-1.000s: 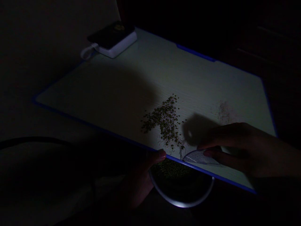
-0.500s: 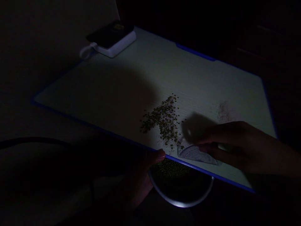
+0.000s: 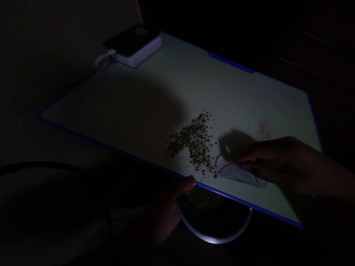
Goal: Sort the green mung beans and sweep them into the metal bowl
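Note:
A white board with a blue rim (image 3: 257,92) lies tilted across the view. My left hand (image 3: 169,218) grips its front edge, thumb on top; its other fingers are hidden in the dark below. Between the thumb and fingers of my right hand (image 3: 288,166) is a clear half-round protractor (image 3: 238,173), held just above or on the board; contact is hard to tell. Left of it, small green beans (image 3: 196,140) are scattered in a loose patch with fine debris. Under the front edge, a round metal-rimmed bowl (image 3: 213,240) holds more green beans (image 3: 206,198).
A dark-topped white box-like device (image 3: 138,53) with a looped strap (image 3: 102,61) sits at the board's back left corner. A reddish-brown smudge (image 3: 263,128) marks the board's right side. A dark cable (image 3: 41,164) curves in at left. The surroundings are very dark.
My right hand brought the protractor left along the front edge, then lifted or drew it back up and slightly right. My left hand, the board and the bean patch look the same.

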A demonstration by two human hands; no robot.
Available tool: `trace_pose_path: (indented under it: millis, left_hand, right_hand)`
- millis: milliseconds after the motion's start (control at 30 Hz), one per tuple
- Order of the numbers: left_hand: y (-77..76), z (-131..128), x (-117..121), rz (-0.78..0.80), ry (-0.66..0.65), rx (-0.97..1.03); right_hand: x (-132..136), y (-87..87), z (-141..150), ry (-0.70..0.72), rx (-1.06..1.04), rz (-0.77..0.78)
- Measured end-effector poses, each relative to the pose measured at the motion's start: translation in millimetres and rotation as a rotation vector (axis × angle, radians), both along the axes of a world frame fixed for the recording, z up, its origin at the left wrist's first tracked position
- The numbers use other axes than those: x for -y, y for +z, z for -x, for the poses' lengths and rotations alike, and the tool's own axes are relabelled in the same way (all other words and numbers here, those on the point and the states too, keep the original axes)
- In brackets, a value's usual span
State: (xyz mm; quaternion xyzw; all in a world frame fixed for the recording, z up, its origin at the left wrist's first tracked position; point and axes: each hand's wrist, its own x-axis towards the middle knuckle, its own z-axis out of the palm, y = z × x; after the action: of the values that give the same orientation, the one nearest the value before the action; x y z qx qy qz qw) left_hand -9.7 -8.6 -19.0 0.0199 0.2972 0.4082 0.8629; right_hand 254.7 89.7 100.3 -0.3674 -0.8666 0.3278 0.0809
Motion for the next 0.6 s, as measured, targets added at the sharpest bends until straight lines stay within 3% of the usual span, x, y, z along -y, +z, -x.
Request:
trace_pose_path:
  millis: [367, 600]
  left_hand:
    - [6.4, -2, -1, 0.014, 0.024, -0.029]
    - [11.5, -1, -3, 0.034, 0.034, -0.047]
  right_hand:
    - [4, 6.3, 7, 0.022, -0.013, 0.042]
    - [-1, 7.4, -3, -0.051, 0.021, -0.036]
